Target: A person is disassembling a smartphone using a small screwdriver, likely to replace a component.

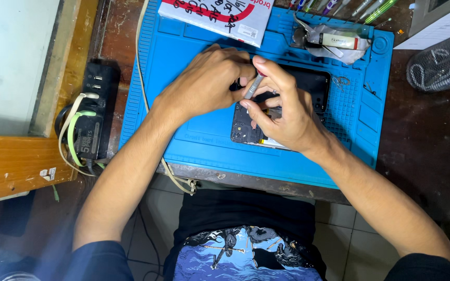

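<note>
Now right hand (282, 117) grips tool (252, 87) over opened phone (246, 127)

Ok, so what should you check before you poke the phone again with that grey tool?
1. Opened phone lies flat on the blue mat: ok.
2. Right hand grips the grey tool: ok.
3. Left hand steadies the phone's top edge: ok.
4. Tool tip on the right spot: cannot tell, fingers hide it.
5. Loose screws nearby: cannot tell, too small.
</note>
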